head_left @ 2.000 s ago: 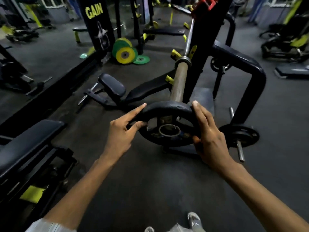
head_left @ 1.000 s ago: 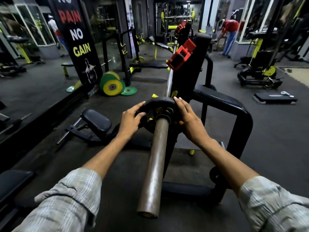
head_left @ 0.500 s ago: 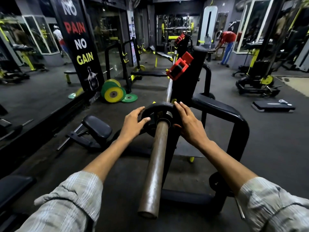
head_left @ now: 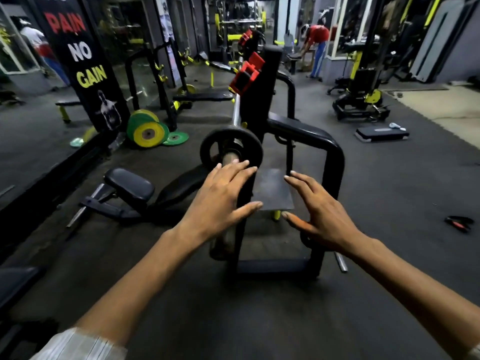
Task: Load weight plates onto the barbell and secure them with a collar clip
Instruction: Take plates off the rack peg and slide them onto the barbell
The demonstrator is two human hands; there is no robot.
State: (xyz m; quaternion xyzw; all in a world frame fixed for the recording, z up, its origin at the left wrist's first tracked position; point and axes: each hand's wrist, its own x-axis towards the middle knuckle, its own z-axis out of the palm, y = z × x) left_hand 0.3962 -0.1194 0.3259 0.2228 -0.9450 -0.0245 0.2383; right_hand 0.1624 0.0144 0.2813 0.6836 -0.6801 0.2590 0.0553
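Head view, and the black weight plate (head_left: 232,149) sits on the barbell (head_left: 235,110) sleeve, pushed in toward the black rack upright (head_left: 255,105). It's a round, dark, matte disc with cut-out grip openings around its hub, and the rusty brown sleeve pokes out through the centre toward the camera. One plate on this end of the bar, just one. The sleeve's near end shows below the left hand (head_left: 220,201), worn and brownish.

Both hands are off the plate. The left one is spread flat, palm down, fingers splayed, hovering over the sleeve with its fingertips in front of the plate's lower rim; whether they brush it, I can't tell. The right hand (head_left: 320,216) is spread wide too, fingers apart, hanging in the air beside the sleeve and holding nothing. Two bare forearms, a pale striped sleeve (head_left: 78,344) at the bottom left.

On the rack, two red bar catches (head_left: 245,76), one behind the other. Over on the floor (head_left: 389,203) to the left, a cluster of coloured plates (head_left: 149,132), yellow and green, leaning against a post, with one green plate (head_left: 176,138) lying flat beside them. A black padded bench (head_left: 130,188) lies low on the left. On the floor at the right, a small black-and-red object (head_left: 458,222), too blurred to name. A person in a red shirt (head_left: 315,48) bends over far back.
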